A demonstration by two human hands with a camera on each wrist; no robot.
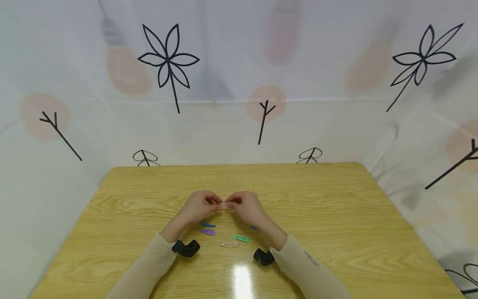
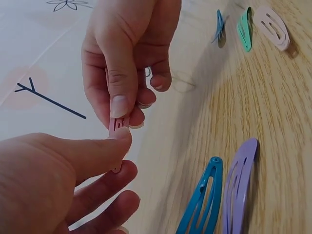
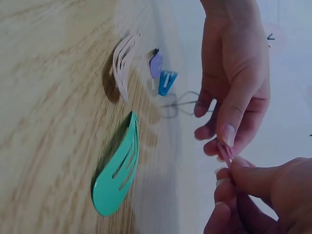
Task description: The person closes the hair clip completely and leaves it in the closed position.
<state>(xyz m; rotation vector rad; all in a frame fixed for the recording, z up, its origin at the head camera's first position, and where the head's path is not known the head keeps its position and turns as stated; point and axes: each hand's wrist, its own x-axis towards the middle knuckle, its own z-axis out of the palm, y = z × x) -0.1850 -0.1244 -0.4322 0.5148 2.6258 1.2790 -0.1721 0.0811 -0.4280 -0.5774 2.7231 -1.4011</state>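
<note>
Above the table, a pink snap hair clip [image 2: 119, 124] is pinched from both ends. My left hand [image 1: 198, 206] grips one end between thumb and fingers, and my right hand [image 1: 247, 207] pinches the other. Thumbs and fingertips cover much of the clip. On the wood below, toward the left, lie a blue hair clip [image 2: 204, 195] and a purple hair clip [image 2: 240, 187]. Nearer the right hand are a green hair clip [image 3: 117, 178] and a pale pink hair clip [image 3: 124, 63]. Another blue hair clip [image 1: 254, 227] is partly hidden by the right wrist.
The wooden table [image 1: 317, 187] has a patterned cloth [image 1: 224, 133] hanging behind it and at its sides. A black wrist device [image 1: 186, 248] juts from the left sleeve, and a matching wrist device [image 1: 264, 256] from the right one.
</note>
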